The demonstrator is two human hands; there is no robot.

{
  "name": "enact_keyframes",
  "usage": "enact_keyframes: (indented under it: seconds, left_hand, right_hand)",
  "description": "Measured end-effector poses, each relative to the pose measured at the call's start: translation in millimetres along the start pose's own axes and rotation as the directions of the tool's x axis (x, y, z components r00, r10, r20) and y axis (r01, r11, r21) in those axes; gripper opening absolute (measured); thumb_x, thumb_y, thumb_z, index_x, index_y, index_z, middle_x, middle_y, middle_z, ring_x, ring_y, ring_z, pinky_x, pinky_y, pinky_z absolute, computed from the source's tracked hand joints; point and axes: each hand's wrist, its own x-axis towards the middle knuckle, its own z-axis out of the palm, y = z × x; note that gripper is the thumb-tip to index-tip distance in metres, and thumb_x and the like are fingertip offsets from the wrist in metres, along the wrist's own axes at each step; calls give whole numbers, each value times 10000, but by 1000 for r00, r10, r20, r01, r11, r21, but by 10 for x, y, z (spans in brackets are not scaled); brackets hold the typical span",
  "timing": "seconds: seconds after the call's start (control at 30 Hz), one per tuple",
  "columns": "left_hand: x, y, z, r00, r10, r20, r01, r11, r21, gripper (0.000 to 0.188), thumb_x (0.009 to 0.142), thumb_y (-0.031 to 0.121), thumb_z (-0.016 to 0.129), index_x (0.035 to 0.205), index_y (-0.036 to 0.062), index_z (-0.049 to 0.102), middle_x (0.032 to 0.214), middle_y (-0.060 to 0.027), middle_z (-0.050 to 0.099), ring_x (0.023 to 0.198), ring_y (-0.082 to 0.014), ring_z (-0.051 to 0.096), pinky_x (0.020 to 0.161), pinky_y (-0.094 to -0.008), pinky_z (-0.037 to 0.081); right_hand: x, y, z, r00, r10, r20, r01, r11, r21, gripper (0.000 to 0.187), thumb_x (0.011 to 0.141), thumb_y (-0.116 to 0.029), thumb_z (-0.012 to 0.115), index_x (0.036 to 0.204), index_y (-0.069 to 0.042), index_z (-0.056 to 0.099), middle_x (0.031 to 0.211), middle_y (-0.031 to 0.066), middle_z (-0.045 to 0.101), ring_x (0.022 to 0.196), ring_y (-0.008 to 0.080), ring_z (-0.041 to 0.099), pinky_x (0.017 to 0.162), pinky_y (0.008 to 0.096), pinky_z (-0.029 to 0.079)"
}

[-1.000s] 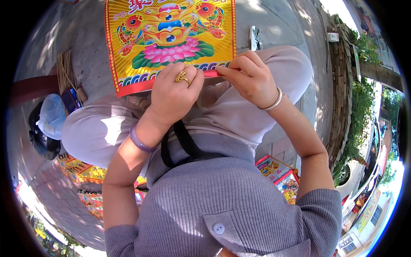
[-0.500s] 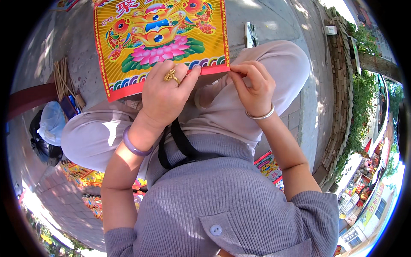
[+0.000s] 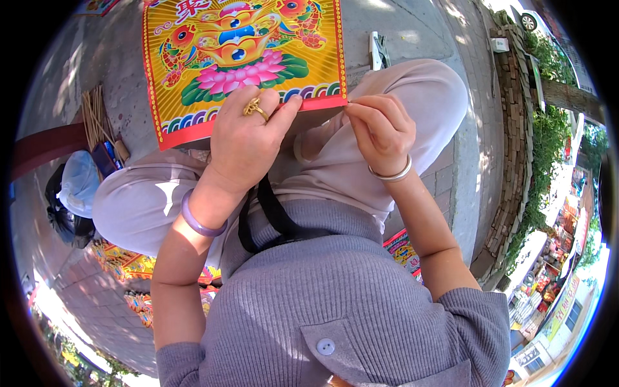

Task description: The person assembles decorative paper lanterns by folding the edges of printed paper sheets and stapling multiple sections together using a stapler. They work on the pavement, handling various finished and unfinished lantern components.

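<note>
A yellow printed paper sheet (image 3: 245, 64) with a pink lotus, fish and a red lower edge lies tilted over my lap. My left hand (image 3: 244, 138) grips that red edge near its middle, thumb along the front and the other fingers curled. Beside the sheet's lower right corner, my right hand (image 3: 385, 129) is closed in a pinch. A tiny dark speck shows at its fingertips, too small to name. The underside of the sheet looks dark and is mostly hidden.
My bent legs (image 3: 419, 97) frame the sheet. A bundle of thin sticks (image 3: 97, 119), a bluish plastic bag (image 3: 78, 184) and a black bag (image 3: 61, 213) stand at left. A white-edged object (image 3: 375, 51) lies on the pavement ahead. More printed sheets (image 3: 135, 264) are behind my left leg.
The sheet's lower left corner has risen slightly, and my left hand has shifted a little with it. My right fingertips have moved slightly down from the corner, with the fingers curled closer together.
</note>
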Motion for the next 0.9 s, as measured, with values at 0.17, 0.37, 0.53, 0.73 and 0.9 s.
enact_keyframes:
  seconds: [0.17,0.37,0.53,0.73,0.9]
  left_hand:
    - [-12,21,17,999,33,-8,-33,999,28,259,650,95,604,902,70,661,746,-32,484,703,-211,487,620,-326,429]
    - [17,22,19,998,58,-38,-57,997,45,254,645,83,616,893,46,658,726,-24,487,692,-199,490,601,-315,429]
    - [-15,79,32,998,55,-39,-53,998,43,298,619,39,598,908,64,664,717,-31,484,697,-208,494,635,-330,434]
    - [-30,69,59,998,32,-56,-32,999,1,283,627,43,597,901,53,662,728,-32,495,685,-209,503,628,-330,431]
    - [24,98,35,997,40,-65,-38,999,29,283,621,50,613,901,42,658,720,-29,492,700,-208,510,622,-328,430]
  right_hand:
    - [-14,-17,17,994,113,-2,-113,992,51,186,620,38,690,774,-40,620,763,64,594,659,214,577,559,297,470]
    - [-5,-102,87,956,293,-21,-289,951,115,187,631,51,694,774,-30,606,763,71,587,665,220,581,565,306,471]
    - [-40,-51,57,977,211,17,-211,967,145,183,631,69,682,767,-27,605,764,79,588,678,227,583,570,303,471]
    - [-45,-82,-7,981,185,61,-192,972,134,163,622,68,679,737,-24,610,788,85,593,706,231,585,597,307,476]
    - [-45,-77,-9,979,195,52,-200,972,121,164,617,67,673,739,-24,615,803,84,591,718,235,582,615,313,475]
